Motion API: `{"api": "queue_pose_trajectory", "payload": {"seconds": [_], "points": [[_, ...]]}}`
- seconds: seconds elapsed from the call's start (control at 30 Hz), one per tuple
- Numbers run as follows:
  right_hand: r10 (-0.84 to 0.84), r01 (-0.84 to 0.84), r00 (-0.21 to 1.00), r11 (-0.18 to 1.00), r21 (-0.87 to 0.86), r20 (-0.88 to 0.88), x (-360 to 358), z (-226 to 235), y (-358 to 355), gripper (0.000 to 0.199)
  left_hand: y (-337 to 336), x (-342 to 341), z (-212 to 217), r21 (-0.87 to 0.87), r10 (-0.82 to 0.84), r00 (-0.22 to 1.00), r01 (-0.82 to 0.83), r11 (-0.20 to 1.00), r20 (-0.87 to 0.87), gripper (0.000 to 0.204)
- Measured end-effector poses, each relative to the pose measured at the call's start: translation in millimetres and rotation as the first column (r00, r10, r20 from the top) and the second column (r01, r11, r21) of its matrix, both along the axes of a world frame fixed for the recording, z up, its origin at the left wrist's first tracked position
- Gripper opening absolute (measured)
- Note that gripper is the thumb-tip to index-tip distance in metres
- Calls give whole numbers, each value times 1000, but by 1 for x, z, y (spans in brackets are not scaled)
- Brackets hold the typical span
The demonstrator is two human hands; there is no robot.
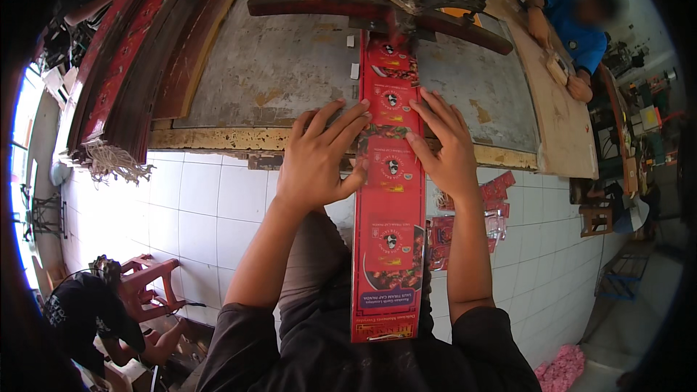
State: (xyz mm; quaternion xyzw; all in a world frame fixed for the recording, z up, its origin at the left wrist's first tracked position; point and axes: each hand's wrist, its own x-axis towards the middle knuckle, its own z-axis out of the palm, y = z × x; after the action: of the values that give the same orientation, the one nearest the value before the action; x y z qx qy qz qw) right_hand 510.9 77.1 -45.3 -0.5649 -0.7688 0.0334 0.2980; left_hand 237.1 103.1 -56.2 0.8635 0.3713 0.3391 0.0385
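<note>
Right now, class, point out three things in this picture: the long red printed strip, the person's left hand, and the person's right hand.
red printed strip (388, 247): head view, on its lower middle panel.
left hand (316, 163): head view, on the back of the hand.
right hand (450, 152): head view, on the back of the hand.

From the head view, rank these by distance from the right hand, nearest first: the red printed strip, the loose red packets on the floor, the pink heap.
1. Red printed strip: under the right hand, at its left.
2. Loose red packets: just right of the wrist, on the tiled floor.
3. Pink heap: far lower right.
</note>
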Motion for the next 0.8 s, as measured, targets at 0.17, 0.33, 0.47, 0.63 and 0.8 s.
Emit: {"api": "queue_pose_trajectory", "payload": {"seconds": [0.17,0.33,0.47,0.63,0.8], "points": [[3,-3,1000,1000,-5,2,1,0,1,53,-1,0,0,-17,3,1000,-3,1000,0,62],[-3,3,1000,1000,-6,8,1,1,0,53,0,1,-1,-12,5,1000,-5,1000,3,63],[-4,4,1000,1000,-5,13,2,-1,1,53,0,1,-2,-8,7,1000,-7,1000,5,63],[-3,3,1000,1000,-11,13,2,-2,0,52,-1,1,1,-1,-1,1000,1,1000,0,60],[0,0,1000,1000,-19,4,3,-1,1,52,0,1,-1,-4,5,1000,-5,1000,9,64]]}}
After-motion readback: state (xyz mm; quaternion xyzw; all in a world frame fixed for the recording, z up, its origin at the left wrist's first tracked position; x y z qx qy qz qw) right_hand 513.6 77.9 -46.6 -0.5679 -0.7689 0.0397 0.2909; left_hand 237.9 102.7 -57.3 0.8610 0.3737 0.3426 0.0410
